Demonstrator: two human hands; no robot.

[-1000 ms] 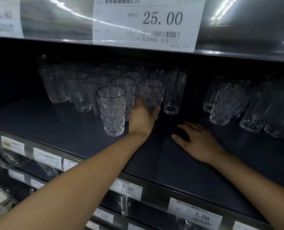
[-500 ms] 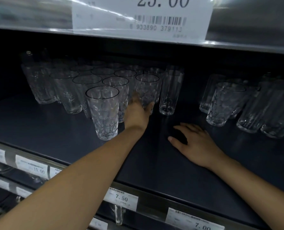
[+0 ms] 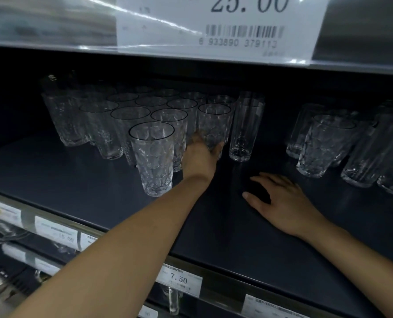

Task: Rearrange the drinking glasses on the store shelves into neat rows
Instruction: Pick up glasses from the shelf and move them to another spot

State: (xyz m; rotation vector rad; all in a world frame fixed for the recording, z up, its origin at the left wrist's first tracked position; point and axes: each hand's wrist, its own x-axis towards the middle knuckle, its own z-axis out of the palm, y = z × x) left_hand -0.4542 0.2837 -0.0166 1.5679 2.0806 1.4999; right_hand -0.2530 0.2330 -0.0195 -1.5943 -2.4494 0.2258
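- My left hand (image 3: 200,157) reaches into the cluster on the dark shelf (image 3: 76,177). Its fingers and thumb curl round the lower part of a dimpled tumbler (image 3: 213,125).
- That tumbler is upright at the cluster's front right corner; its base is hidden behind my hand.
- My right hand (image 3: 280,203) lies flat on the shelf, fingers spread, holding nothing.
- A smooth tall glass (image 3: 244,129) stands just right of the held tumbler.
- 1 front tumbler (image 3: 153,157) stands forward of the cluster, left of my wrist.
- The right-hand glasses (image 3: 324,145) crowd together, well apart.

Clear dimpled glasses (image 3: 151,157) upright, loosely clustered left; plain tall glass (image 3: 243,129) just beside.
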